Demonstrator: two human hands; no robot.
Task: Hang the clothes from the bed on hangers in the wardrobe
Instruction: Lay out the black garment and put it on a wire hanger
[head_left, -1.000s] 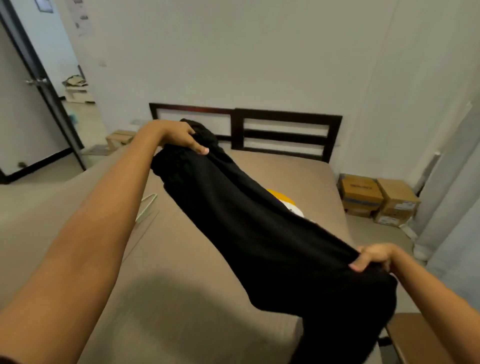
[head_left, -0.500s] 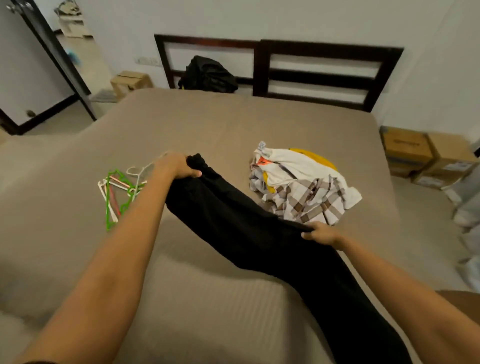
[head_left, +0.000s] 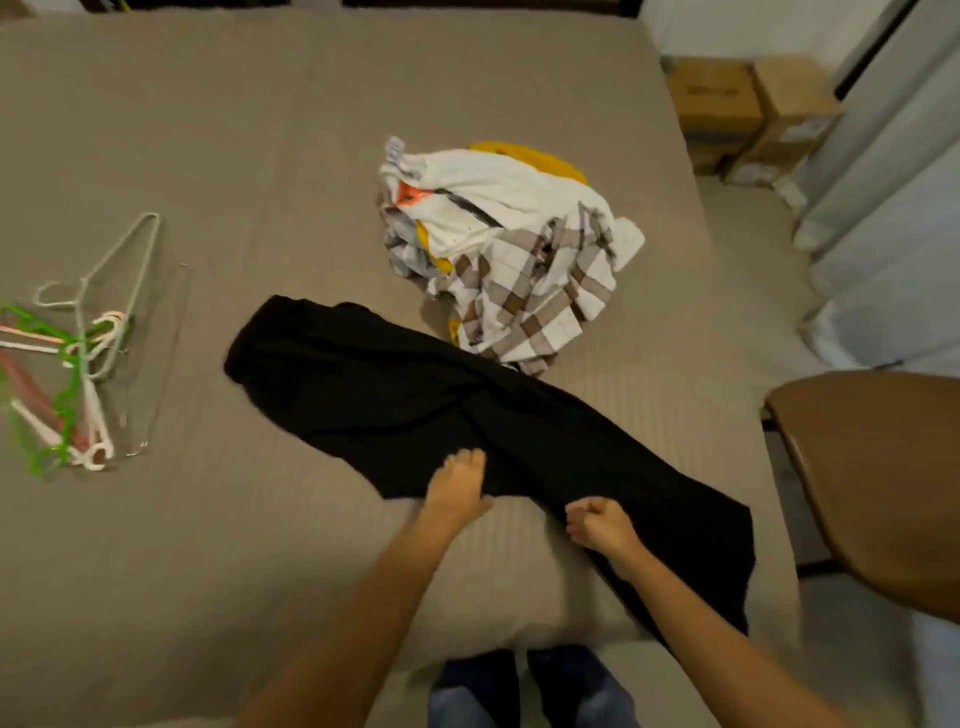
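Black trousers (head_left: 415, 395) are being flattened on the bed (head_left: 260, 130) by the flat left hand (head_left: 457, 488) and gripped by the curled right hand (head_left: 597, 525). Hangers (head_left: 67, 364) and clothes pile (head_left: 509, 249) are being left untouched there; hanging seemingly unstarted.

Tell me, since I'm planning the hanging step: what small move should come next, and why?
Probably reach the left hand to the hangers and take one: the black garment lies spread on the bed, the hangers lie apart from it, and that hand only presses flat.
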